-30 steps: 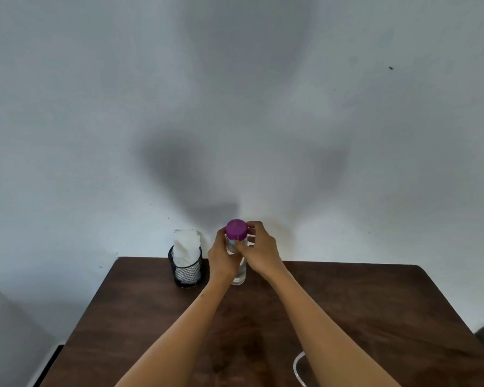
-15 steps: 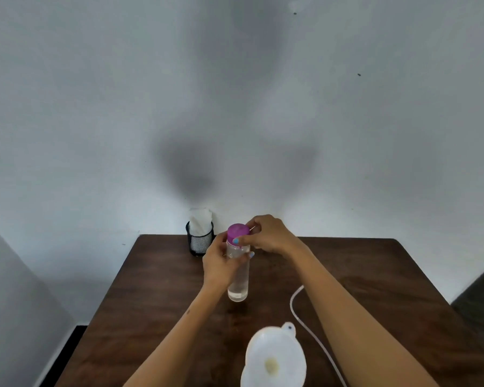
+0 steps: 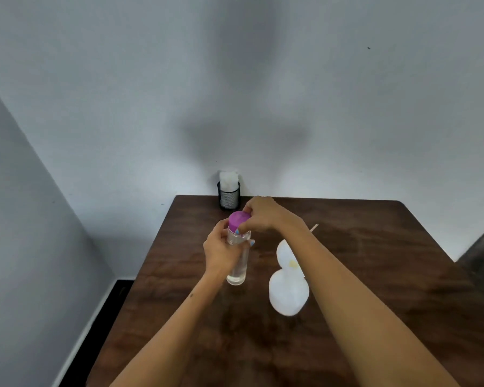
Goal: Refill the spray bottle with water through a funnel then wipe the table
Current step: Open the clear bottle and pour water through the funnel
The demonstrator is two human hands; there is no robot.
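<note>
The left hand [image 3: 221, 252] grips a clear plastic water bottle [image 3: 238, 263] upright on the dark wooden table [image 3: 375, 275]; the right hand [image 3: 260, 215] pinches its purple cap [image 3: 238, 219] (white funnel [image 3: 288, 286] just beside).

purple cap [image 3: 238, 218], black mesh cup [image 3: 229, 196], white funnel [image 3: 289, 289]

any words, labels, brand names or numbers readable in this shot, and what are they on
None can be read.
Clear plastic bottle with the purple cap: no label or print shows; both hands cover part of it.
White plastic funnel: plain, only a yellowish spot, no text.
Black mesh cup holding white tissue: no marking visible.
Dark wooden table and the wall: no signs.
</note>
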